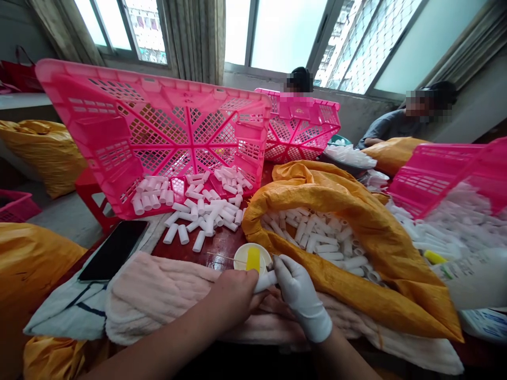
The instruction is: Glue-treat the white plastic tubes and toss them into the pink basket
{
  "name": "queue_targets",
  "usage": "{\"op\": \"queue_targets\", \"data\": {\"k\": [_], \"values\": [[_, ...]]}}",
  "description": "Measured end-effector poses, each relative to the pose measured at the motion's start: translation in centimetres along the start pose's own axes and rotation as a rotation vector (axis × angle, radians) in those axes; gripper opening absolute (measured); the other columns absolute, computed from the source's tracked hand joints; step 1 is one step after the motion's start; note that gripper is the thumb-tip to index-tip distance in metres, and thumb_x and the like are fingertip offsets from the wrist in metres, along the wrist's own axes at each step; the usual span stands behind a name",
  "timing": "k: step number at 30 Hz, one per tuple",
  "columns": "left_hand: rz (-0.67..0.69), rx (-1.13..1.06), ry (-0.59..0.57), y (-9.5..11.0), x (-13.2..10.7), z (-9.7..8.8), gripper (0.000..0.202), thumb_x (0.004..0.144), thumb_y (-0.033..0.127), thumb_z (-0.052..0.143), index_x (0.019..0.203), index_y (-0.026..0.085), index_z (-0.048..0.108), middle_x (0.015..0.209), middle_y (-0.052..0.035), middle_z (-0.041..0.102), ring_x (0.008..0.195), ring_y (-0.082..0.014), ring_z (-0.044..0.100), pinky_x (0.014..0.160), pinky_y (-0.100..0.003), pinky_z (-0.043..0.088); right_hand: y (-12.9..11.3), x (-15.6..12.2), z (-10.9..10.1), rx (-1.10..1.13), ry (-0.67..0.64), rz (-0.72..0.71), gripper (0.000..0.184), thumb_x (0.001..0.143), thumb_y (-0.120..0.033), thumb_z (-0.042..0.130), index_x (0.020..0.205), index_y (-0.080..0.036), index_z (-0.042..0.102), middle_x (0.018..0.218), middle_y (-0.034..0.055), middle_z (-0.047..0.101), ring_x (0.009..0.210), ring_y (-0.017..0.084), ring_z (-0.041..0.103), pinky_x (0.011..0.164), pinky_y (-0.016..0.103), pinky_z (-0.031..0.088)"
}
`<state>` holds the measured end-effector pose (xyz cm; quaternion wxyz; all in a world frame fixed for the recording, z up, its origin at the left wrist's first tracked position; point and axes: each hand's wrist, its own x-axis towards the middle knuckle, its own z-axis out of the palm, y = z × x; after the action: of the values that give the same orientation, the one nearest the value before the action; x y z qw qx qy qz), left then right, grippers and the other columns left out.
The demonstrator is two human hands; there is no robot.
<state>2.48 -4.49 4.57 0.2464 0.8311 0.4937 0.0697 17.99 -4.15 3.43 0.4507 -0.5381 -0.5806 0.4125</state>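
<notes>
The left grip (233, 298), a bare hand, is clenched around a white plastic tube (264, 281), which lies just in front of a shallow cup (241, 259) holding a yellow sponge (253, 259). The right grip (301, 298), in a white glove, has its fingers (280, 264) closed up at the tube's far end; whether they hold the tube itself I cannot tell.

Left of the cup, a black phone (114, 250) rests on folded cloth. Beyond the cup, loose white tubes (202, 216) lie across the wooden surface (216, 250), below a tipped pink plastic crate (154, 124). To the cup's right, an orange woven sack (348, 258) gapes open, full of more tubes. Further right, a co-worker (412, 124) sits beyond the sack.

The tube could slip from the bare fingers, and the cup could tip if a wrist knocks it. The loose tubes may roll off the surface, and the crate could slide if bumped.
</notes>
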Motion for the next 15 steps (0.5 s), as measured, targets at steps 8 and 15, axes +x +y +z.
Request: {"op": "queue_targets", "data": {"k": [8,15], "values": [[0.052,-0.684,-0.446,-0.4,0.3,-0.2,0.046,0.075,0.057,0.041,0.074,0.013,0.055,0.057,0.0031,0.048,0.051,-0.0078,0.042,0.045,-0.017,0.03,0.0,-1.4,-0.3,-0.038,-0.091,-0.178,0.029,0.087,-0.035,0.039,0.068,-0.017,0.052,0.061,-0.0002,0.052,0.055,0.011,0.05,0.055,0.022,0.044],[0.096,-0.413,-0.287,0.3,-0.8,-1.0,0.034,0.071,0.047,0.052,0.091,0.02,0.057,0.083,0.0001,0.06,0.072,-0.0136,0.053,0.06,-0.02,0.037,-0.3,-3.7,-4.5,-0.21,-0.047,-0.191,0.011,0.08,-0.03,0.051,0.079,-0.02,0.056,0.07,0.0003,0.058,0.063,0.014,0.055,0.056,0.021,0.047]]}}
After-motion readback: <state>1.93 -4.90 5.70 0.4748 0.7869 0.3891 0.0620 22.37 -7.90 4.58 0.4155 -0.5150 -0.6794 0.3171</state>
